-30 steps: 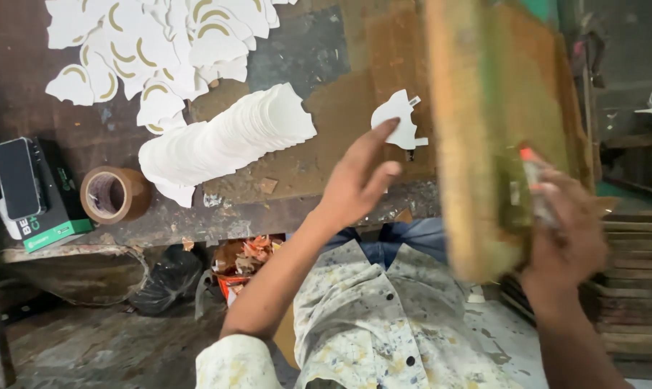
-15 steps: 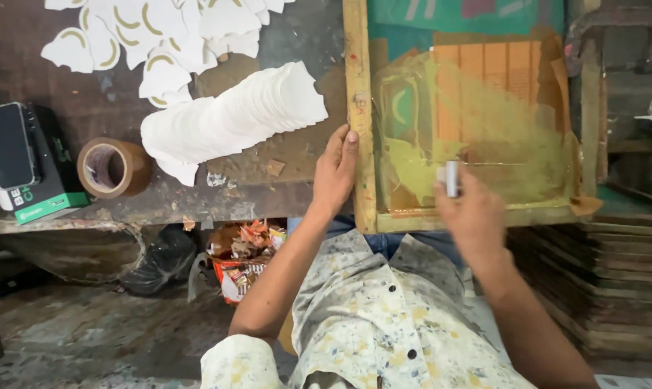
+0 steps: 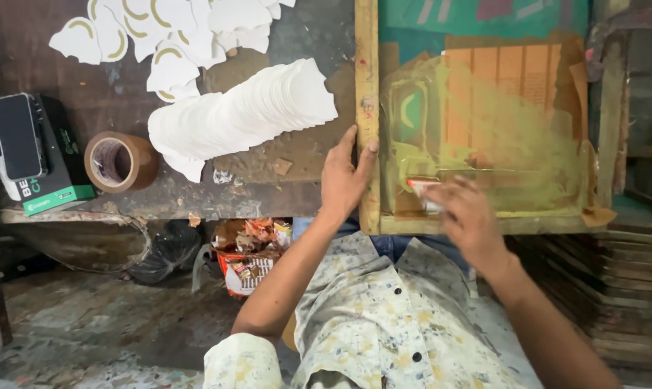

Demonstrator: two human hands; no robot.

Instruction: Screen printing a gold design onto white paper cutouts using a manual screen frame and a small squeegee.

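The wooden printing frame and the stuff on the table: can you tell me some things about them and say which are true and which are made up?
1. The left hand rests on the wooden frame. True.
2. The right hand is on the roll of brown tape. False: it is on the frame's yellow-smeared screen, holding something small.
3. The phone lies on a dark box. True.
4. The fanned stack of white cut-outs lies right of the frame. False: it lies left of it.

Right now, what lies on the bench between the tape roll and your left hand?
In the head view, the fanned stack of white cutouts and small scraps lie between the tape roll and the left hand.
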